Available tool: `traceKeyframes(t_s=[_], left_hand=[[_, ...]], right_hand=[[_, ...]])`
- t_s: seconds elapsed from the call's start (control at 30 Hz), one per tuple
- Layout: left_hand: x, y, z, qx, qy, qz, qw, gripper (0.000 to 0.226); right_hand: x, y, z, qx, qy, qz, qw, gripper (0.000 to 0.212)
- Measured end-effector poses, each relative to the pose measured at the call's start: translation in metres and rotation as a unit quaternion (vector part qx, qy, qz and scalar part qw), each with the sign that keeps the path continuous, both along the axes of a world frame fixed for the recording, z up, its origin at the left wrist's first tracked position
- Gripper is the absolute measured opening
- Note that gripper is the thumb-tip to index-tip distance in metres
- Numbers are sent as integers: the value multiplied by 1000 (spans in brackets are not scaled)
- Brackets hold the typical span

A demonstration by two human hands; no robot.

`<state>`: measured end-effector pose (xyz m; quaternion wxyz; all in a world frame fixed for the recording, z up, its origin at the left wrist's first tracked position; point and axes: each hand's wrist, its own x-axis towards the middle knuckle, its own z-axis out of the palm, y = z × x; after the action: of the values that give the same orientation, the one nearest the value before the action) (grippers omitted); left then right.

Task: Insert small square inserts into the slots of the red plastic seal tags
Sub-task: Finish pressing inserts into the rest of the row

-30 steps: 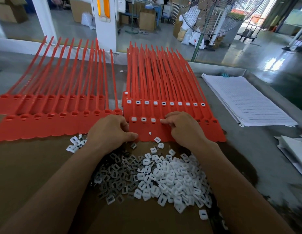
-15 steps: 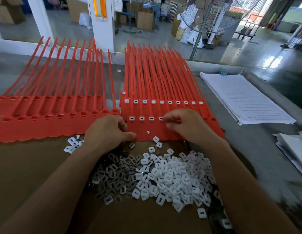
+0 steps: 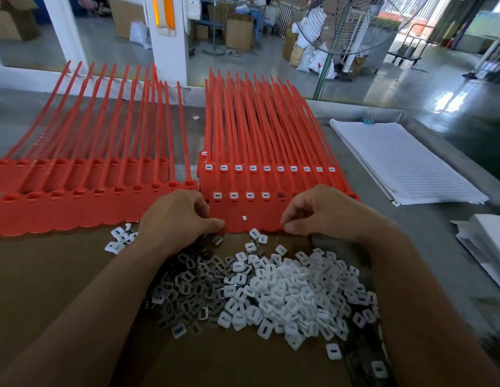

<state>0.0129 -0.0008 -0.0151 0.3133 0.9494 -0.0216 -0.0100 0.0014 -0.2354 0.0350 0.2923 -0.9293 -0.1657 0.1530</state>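
Two stacks of red seal tags lie side by side on the table. The right stack [image 3: 257,213] has white inserts [image 3: 250,195] in several front-row slots, then an empty slot [image 3: 281,195]. The left stack [image 3: 75,208] has empty slots. My left hand [image 3: 176,216] is curled, its thumb pressing the front left corner of the right stack. My right hand [image 3: 321,210] hovers curled at the same strip's front edge, thumb and forefinger close together; what they hold is hidden. One loose insert [image 3: 244,218] rests on the strip. A pile of white inserts [image 3: 285,291] lies between my forearms.
Darker metal-looking pieces [image 3: 187,286] lie left of the white pile, on brown cardboard [image 3: 47,275]. A few white inserts [image 3: 117,241] sit by my left wrist. A stack of lined paper [image 3: 405,163] lies to the right, with more sheets [image 3: 489,241] at the edge.
My right hand has drawn back from the front-row slots to the strip's front edge, leaving one more slot filled. My left hand stays in place.
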Motion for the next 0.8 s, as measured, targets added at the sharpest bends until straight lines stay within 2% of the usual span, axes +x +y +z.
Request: traceKeyframes(t_s=[0.33,0.6,0.7,0.8], left_hand=[[0,0,-1,4,-1,0,1000,27],[-1,0,-1,1,2,3,1000,27],[-1,0,-1,-1,4,3,1000,26],[-2,0,-1,-1,3,2,1000,26]], right_hand=[[-2,-11,0,-79,106,17,991,20],[-2,-1,-5,-139,94,28,985,22],[-3,-4,-4,-122,94,43,987,20],[-3,-8,-3,-37,83,37,995,17]])
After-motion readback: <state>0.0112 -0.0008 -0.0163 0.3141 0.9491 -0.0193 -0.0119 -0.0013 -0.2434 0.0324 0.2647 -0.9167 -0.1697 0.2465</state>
